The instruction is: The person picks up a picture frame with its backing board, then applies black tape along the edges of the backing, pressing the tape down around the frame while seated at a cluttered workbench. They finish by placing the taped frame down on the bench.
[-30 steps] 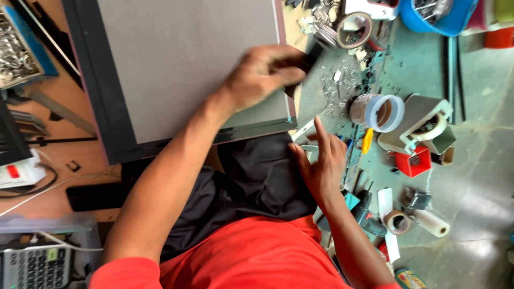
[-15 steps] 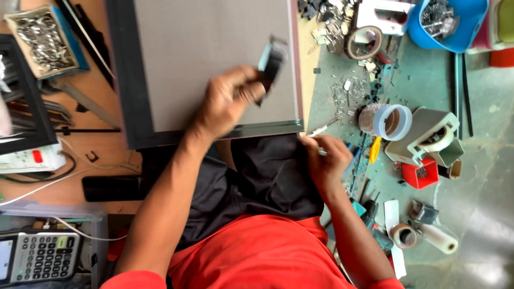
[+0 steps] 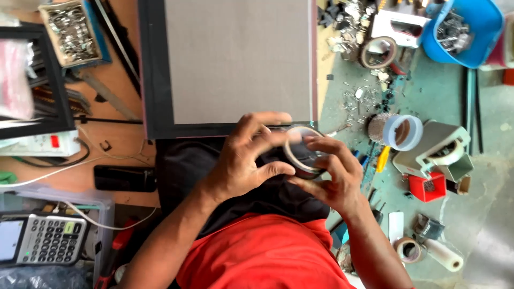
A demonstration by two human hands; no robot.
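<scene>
The person wears a red shirt (image 3: pixel 262 251) and sits close to the camera, with a dark cloth (image 3: pixel 187 166) over the lap. Both bare arms reach up to the middle of the view.

The left hand (image 3: pixel 243 160) and the right hand (image 3: pixel 334 176) meet there, and together they hold a roll of tape (image 3: pixel 301 151). The left hand is half open. Its fingers are spread, and its thumb and fingertips press on the left side of the roll. The right hand is curled round the right side, with one finger lying over the top of the roll. The roll is in the air above the lap, just below the bottom edge of a big grey board with a dark frame (image 3: pixel 235 64).

The board lies flat on the brown table (image 3: pixel 118 139). Left of it, near the left edge of the table, sit a black phone (image 3: pixel 124 178), a white power strip (image 3: pixel 40 143) and a calculator (image 3: pixel 45 239). A tray of metal bits (image 3: pixel 69 32) is by the far left corner.

To the right is a green floor (image 3: pixel 455 107) with lots of small things on it. Near the hands are a clear tub with a light blue rim (image 3: pixel 399 131), a white tape holder (image 3: pixel 441 150) and a little red box (image 3: pixel 427 187). Farther off are a brown roll of tape (image 3: pixel 377 52) and a blue bucket (image 3: pixel 471 32) in the far right corner.
</scene>
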